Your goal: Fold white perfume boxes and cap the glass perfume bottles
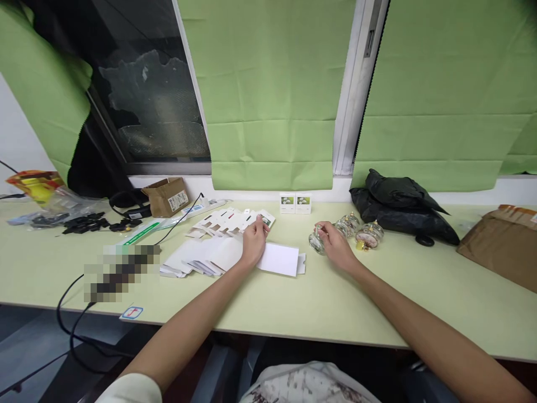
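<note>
My left hand point(254, 242) is closed, its fingertips on a flat white carton point(267, 219) with a small green picture. Beneath and beside its wrist, a blank white folded carton point(279, 259) lies flat on the table. My right hand point(335, 244) grips a round, clear glass ornament point(316, 240) by its upper part, at about table level. Just behind that hand stand more glass ornaments point(348, 224) with gold-coloured tips, and another ornament point(370, 235) sits to their right. Palm and fingers partly hide what each hand holds.
White flat cartons point(201, 256) lie in a spread pile at left, with a row of printed ones point(222, 221) behind. Two small boxes point(295, 203) stand upright at the back. Black plastic bags point(403, 210) and a cardboard box point(501, 246) occupy the right; cables and a power strip point(197, 208) lie left.
</note>
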